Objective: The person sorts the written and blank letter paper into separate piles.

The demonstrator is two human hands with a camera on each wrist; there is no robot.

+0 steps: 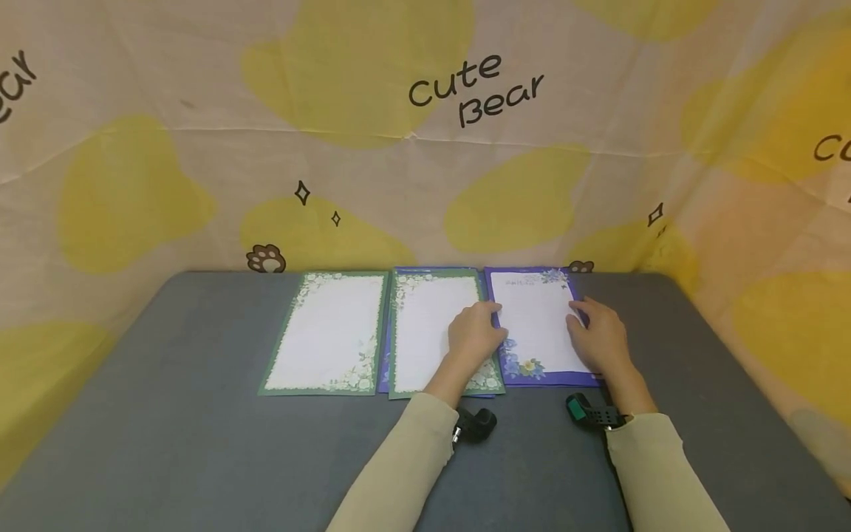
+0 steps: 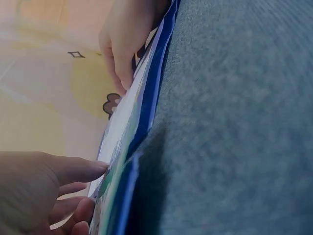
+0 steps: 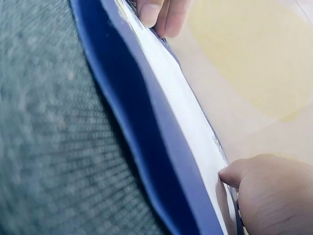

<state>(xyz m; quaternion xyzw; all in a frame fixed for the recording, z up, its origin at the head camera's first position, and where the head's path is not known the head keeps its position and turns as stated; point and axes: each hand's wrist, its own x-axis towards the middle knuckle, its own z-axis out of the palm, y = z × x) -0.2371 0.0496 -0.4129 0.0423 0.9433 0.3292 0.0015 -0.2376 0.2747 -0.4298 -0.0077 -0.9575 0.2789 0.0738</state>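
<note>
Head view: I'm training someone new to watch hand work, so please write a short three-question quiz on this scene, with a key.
1. True or false: the rightmost sheet lies between the left hand and the right hand.

2. What colour is the border of the leftmost sheet?
A) red
B) green
C) black

3. What colour peeks out from under the middle sheet?

Key:
1. True; there is a hand at each of its side edges.
2. B
3. Blue-purple
</note>
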